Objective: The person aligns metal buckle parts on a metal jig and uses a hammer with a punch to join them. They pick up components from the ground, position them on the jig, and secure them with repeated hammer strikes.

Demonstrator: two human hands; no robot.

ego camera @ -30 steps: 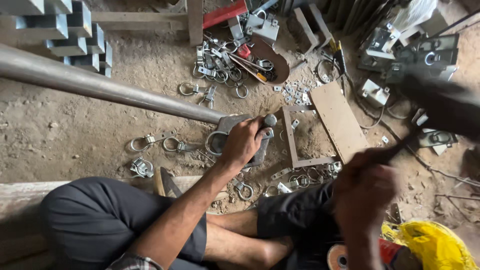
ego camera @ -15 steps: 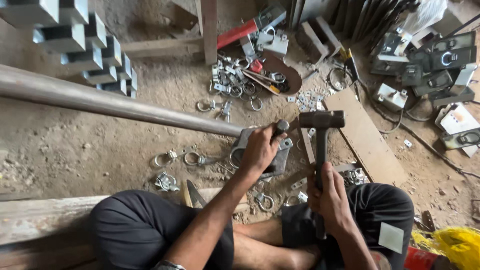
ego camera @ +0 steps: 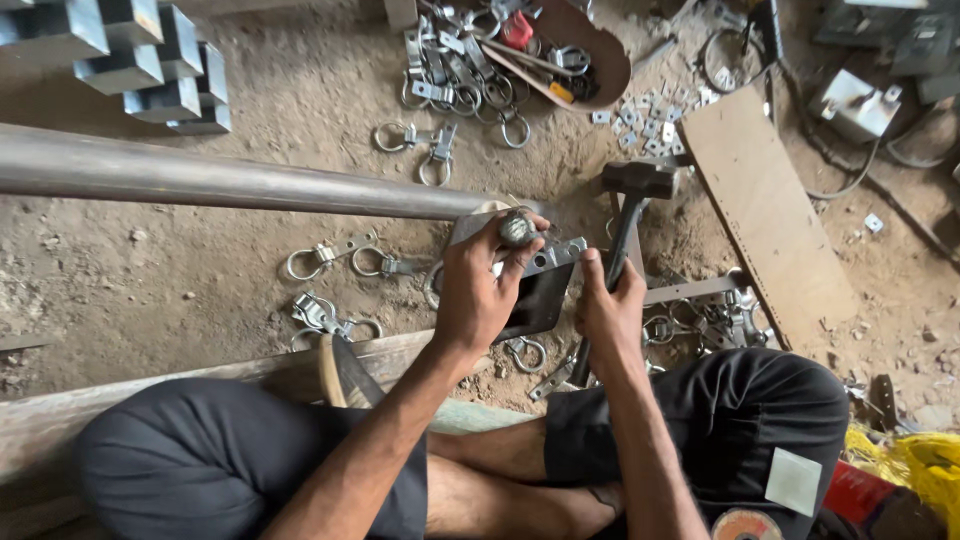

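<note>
Since a moment ago, your right hand has lowered the hammer, fingers wrapped tight round its handle. Your left hand pinches the round stud atop the dark metal bracket at the pipe end; a glancing blow could catch those fingertips.

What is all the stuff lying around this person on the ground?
pipe: one, grey metal, across the left
metal plate: one, dark, at the pipe's end
hammer: one, dark head, centre
metal blocks: several, grey, top left
ring clamps: many, silver, scattered on the dirt
wooden board: one, brown, right
bowl of tools: one, brown, top
left hand: on the plate, pinching a small round part
right hand: gripping the hammer handle
</note>
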